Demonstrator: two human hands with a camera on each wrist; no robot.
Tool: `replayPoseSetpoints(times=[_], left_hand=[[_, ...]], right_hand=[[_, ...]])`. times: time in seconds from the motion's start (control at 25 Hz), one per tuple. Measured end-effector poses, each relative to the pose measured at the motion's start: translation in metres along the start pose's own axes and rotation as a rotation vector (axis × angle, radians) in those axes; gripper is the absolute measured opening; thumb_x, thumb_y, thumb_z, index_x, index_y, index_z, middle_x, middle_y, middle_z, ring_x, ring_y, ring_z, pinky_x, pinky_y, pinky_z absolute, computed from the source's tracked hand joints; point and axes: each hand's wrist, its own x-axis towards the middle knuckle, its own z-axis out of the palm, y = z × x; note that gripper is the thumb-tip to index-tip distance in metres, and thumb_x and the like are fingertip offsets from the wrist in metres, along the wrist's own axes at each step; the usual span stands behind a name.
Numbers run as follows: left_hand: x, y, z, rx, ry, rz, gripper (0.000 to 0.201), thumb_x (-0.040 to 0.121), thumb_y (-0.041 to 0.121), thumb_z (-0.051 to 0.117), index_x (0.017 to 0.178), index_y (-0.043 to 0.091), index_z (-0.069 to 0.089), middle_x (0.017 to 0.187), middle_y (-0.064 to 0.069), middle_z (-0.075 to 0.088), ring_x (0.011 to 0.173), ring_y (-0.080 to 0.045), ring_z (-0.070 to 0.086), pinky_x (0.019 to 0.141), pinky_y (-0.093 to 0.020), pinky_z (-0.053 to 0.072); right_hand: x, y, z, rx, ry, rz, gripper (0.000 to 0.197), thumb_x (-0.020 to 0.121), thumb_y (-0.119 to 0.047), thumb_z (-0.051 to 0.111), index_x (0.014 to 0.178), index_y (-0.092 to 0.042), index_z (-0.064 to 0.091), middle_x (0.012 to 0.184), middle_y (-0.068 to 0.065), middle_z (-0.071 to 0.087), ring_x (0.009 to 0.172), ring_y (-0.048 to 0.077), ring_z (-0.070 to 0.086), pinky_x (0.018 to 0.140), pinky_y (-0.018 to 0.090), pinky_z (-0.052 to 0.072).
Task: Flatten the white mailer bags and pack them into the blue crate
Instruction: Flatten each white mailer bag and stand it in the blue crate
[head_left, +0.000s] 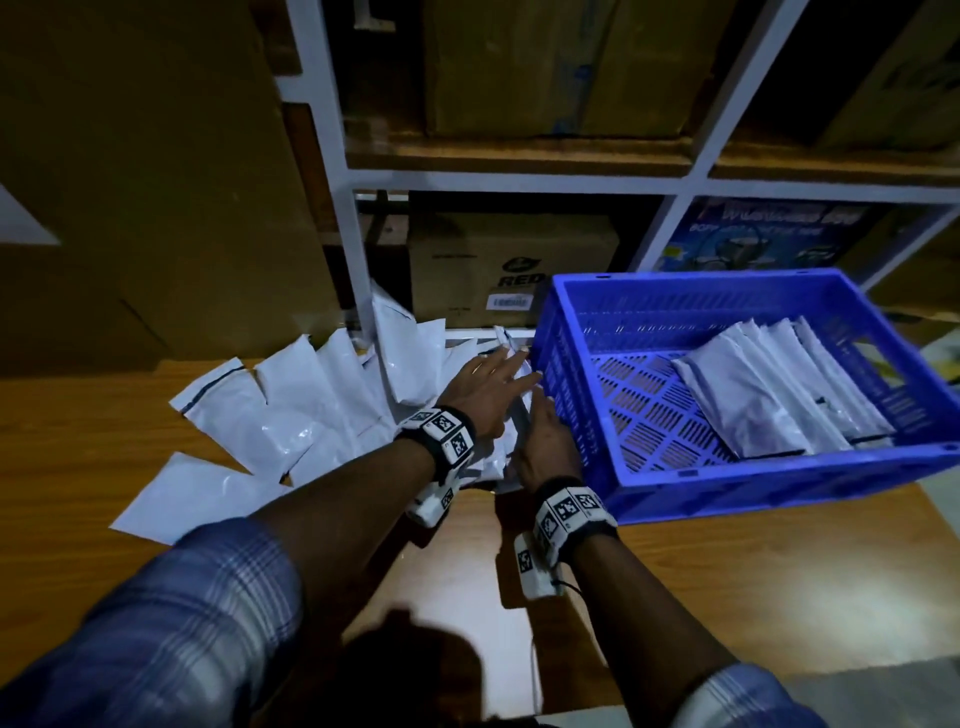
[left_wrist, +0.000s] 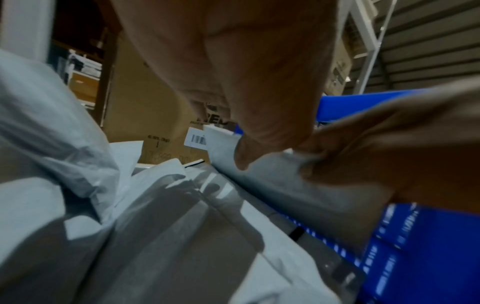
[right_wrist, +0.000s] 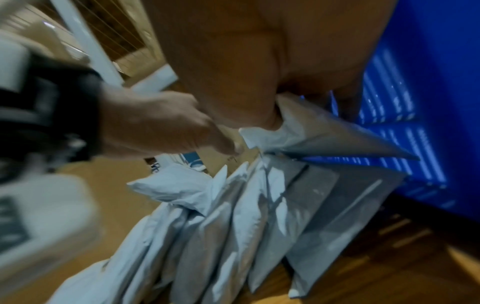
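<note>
Both hands are working just left of the blue crate (head_left: 675, 483), which is sitting on the wooden table (head_left: 78, 415). The left hand (head_left: 485, 387) is lying with fingers spread and straight on a white mailer bag (right_wrist: 322, 133), while the right hand (head_left: 543, 441) is pinching that bag's edge against the crate's side. More mailer bags (head_left: 291, 405) are lying loose to the crate's left, and flattened bags (head_left: 774, 389) are leaning inside the crate
</note>
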Motion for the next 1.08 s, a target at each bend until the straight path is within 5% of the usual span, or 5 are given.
replayPoseSetpoints(times=[0.24, 0.4, 0.72, 0.84, 1.08], left_hand=[[-0.052, 0.008, -0.019, 0.124, 0.089, 0.127, 0.066, 0.088, 0.034, 0.068, 0.149, 0.03, 0.043, 0.166, -0.004, 0.018, 0.154, -0.025, 0.006, 0.119, -0.052, -0.01], [-0.114, 0.011, -0.027, 0.126, 0.153, 0.26, 0.05, 0.081, 0.033, 0.072, 0.129, 0.024, 0.066, 0.152, -0.006, 0.047, 0.147, -0.028, 0.032, 0.121, -0.052, 0.007], [-0.242, 0.05, 0.047, -0.052, 0.027, -0.089, 0.076, 0.086, 0.021, 0.06, 0.155, 0.028, 0.029, 0.165, -0.002, 0.02, 0.152, -0.027, 0.015, 0.122, -0.05, 0.007], [-0.273, 0.068, 0.094, -0.138, -0.043, -0.269, 0.09, 0.089, 0.014, 0.054, 0.159, 0.036, 0.0, 0.168, 0.004, -0.005, 0.154, -0.023, -0.009, 0.121, -0.048, -0.008], [-0.301, 0.086, 0.145, -0.243, -0.059, -0.325, 0.089, 0.079, 0.045, 0.06, 0.158, 0.033, 0.02, 0.166, 0.001, 0.016, 0.154, -0.021, -0.003, 0.119, -0.05, 0.001]], right_hand=[[-0.079, -0.002, -0.008, -0.027, 0.075, -0.245, 0.087, 0.07, -0.013, 0.045, 0.154, -0.013, 0.022, 0.149, 0.014, 0.041, 0.128, 0.039, 0.044, 0.103, 0.049, 0.042], [-0.145, -0.008, -0.006, -0.102, 0.135, -0.294, 0.091, 0.072, 0.009, 0.044, 0.155, -0.021, 0.021, 0.156, 0.006, 0.035, 0.141, 0.031, 0.033, 0.112, 0.048, 0.033], [-0.223, -0.002, 0.049, -0.139, -0.036, -0.377, 0.077, 0.08, -0.023, 0.013, 0.157, -0.021, 0.015, 0.163, 0.002, 0.019, 0.149, 0.029, 0.02, 0.117, 0.047, 0.025], [-0.231, 0.007, 0.076, -0.196, -0.208, -0.349, 0.085, 0.085, -0.019, 0.045, 0.158, -0.025, 0.001, 0.165, -0.003, 0.001, 0.152, 0.024, 0.003, 0.12, 0.044, 0.014], [-0.239, 0.036, 0.111, -0.245, -0.232, -0.42, 0.066, 0.1, -0.06, 0.015, 0.154, -0.037, -0.014, 0.159, -0.012, -0.027, 0.146, 0.014, -0.028, 0.119, 0.043, -0.012]])
